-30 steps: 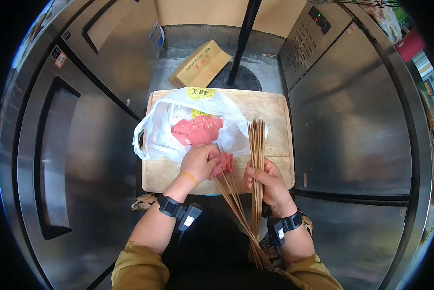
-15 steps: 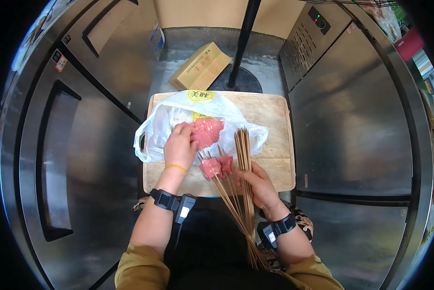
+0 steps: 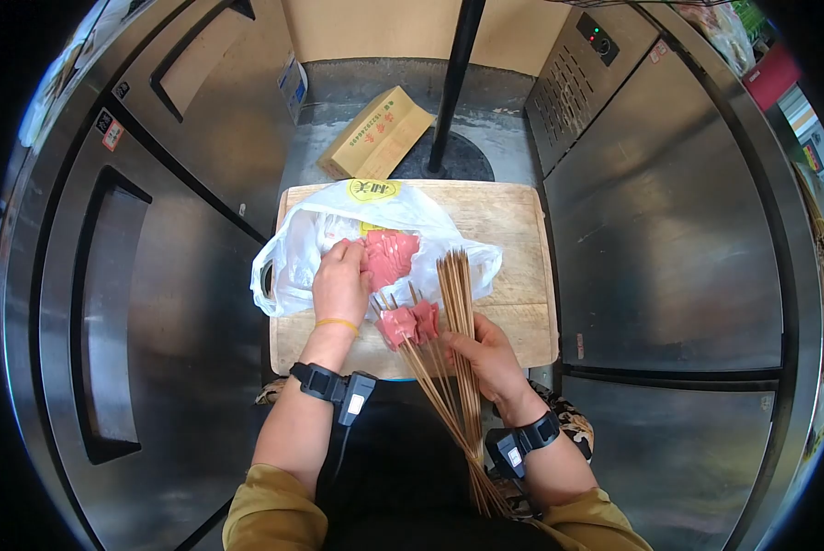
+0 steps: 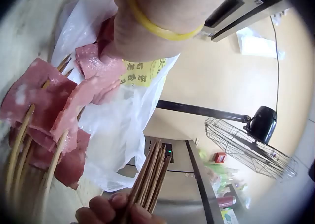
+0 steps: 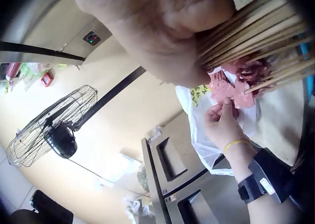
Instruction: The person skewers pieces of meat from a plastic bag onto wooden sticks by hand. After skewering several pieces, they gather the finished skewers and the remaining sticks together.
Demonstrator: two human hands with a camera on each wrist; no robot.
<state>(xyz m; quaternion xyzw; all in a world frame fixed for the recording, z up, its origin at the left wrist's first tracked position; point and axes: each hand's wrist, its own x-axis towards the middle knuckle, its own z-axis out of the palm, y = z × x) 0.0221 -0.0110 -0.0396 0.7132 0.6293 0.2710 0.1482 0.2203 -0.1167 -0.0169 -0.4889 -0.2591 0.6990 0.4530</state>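
On a white plastic bag point(image 3: 440, 234) lies a pile of pink meat slices point(image 3: 392, 259). My left hand point(image 3: 340, 285) has its fingers on the left edge of that pile, thumb and fingertips pinching at a slice. A thick bundle of bare wooden skewers point(image 3: 458, 303) is gripped in my right hand point(image 3: 493, 363), points upward. Just left of the bundle, several skewers carry folded meat point(image 3: 397, 327) near their tips, and their lower ends cross the bundle's. The right wrist view shows the left fingers point(image 5: 225, 108) at the meat.
A wooden board point(image 3: 504, 216) lies under the bag. Beyond it are a cardboard box point(image 3: 378, 133) and a black pole point(image 3: 453, 87) on a round base. Steel cabinets stand on the left point(image 3: 191, 303) and right point(image 3: 669, 230).
My left hand has moved from the skewered meat up and left to the pile. My right hand has shifted left with the bundle, beside the loaded skewers.
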